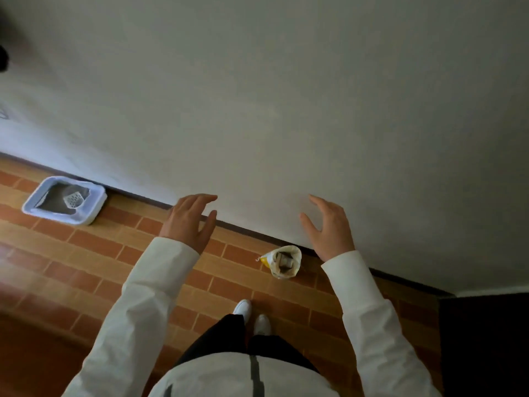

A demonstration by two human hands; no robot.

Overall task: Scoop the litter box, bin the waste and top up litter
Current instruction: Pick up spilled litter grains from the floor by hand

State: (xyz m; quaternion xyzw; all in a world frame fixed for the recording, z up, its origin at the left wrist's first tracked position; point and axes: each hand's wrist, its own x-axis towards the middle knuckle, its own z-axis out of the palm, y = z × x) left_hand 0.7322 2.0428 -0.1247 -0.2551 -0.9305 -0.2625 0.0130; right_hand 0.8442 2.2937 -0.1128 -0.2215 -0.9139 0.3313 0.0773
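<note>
A pale blue litter box point(96, 206) sits on the tiled floor against the wall at the left, with dark litter inside and a white slotted scoop point(75, 198) lying in it. An open litter bag point(282, 262), cream with a yellow patch, stands on the floor by the skirting board near the middle. My left hand point(190, 220) and my right hand point(329, 227) are raised in front of me, fingers spread and relaxed, holding nothing. Both hang well above the floor, the bag lying between them and lower in the view.
A plain white wall point(286, 110) fills the upper view, with a dark skirting board point(246, 229) along its foot. The floor is orange brick-pattern tile point(86, 267). A dark doorway or panel point(486, 339) stands at the lower right. My white shoes point(252, 316) point toward the bag.
</note>
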